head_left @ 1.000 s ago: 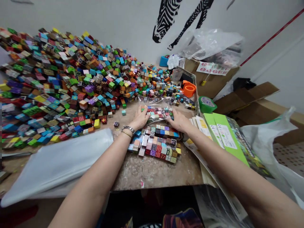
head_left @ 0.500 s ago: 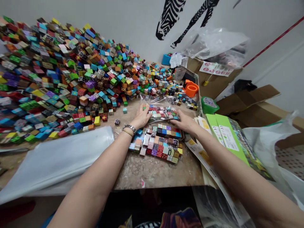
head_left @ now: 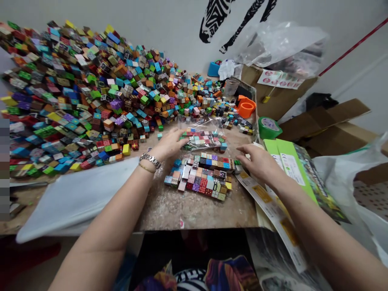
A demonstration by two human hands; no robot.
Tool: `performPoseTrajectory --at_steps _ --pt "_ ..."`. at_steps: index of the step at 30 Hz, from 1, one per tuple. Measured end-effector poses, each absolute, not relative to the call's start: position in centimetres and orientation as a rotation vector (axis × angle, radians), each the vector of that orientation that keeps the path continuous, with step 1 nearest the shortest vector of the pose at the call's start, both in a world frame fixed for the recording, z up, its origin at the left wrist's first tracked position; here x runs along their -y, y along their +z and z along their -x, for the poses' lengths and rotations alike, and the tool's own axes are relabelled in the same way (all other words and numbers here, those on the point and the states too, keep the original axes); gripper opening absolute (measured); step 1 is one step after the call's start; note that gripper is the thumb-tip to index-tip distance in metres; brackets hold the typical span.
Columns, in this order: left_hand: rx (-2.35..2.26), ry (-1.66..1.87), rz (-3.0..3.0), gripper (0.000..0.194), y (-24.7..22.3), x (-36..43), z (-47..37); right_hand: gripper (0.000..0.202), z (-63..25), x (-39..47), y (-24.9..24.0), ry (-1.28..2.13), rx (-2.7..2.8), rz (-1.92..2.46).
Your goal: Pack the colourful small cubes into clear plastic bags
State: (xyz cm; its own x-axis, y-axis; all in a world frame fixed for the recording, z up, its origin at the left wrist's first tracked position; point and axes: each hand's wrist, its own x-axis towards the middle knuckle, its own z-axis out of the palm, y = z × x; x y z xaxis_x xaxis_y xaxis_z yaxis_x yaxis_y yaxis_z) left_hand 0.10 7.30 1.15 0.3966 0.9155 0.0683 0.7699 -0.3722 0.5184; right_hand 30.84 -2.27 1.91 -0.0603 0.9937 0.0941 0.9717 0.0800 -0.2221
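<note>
A clear plastic bag [head_left: 201, 139] with rows of small coloured cubes in it lies on the table. My left hand [head_left: 171, 144], with a metal watch on its wrist, is at the bag's left end, fingers apart and fingertips at its edge. To the right of the bag, my right hand [head_left: 254, 159] is apart from it, fingers spread with nothing in them. Nearer the front edge, a flat block of loose cubes [head_left: 201, 178] sits in rows between the two forearms.
A large heap of coloured cubes [head_left: 91, 93] covers the back left. Plastic sheets [head_left: 81, 194] lie at the left front. On the right are an orange tape holder [head_left: 246, 107], green tape [head_left: 269, 127], green packages [head_left: 287, 161] and cardboard boxes [head_left: 273, 91].
My right hand has come off the bag and moved right. The left hand has shifted slightly left, its grip loosened. The bag lies on the table, and the view has shifted a little.
</note>
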Motion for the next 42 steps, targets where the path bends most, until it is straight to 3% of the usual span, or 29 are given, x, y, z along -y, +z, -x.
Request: performPoseTrajectory --at_steps 7,18,26,37,42 --pt "-1.353 0.630 -2.286 0.051 -0.2 -3.2 2.2 0.019 -30.4 1.1 1.4 -0.069 2.299 1.787" --pt "-1.324 0.814 -2.231 0.042 -3.0 -2.2 3.4 0.018 -27.5 -2.5 1.6 -0.343 2.659 1.526" --pt "-1.309 0.905 -2.312 0.035 -2.9 -1.1 2.4 0.011 -26.3 -3.9 1.5 -0.334 2.725 1.517" --pt "-1.370 0.850 -2.312 0.032 -2.3 -1.2 1.6 0.024 -22.1 -3.8 2.4 -0.340 2.780 1.562" --pt "-1.583 0.603 -2.425 0.040 -0.4 -1.4 0.0 0.030 -21.2 -2.9 2.2 -0.374 2.666 1.553"
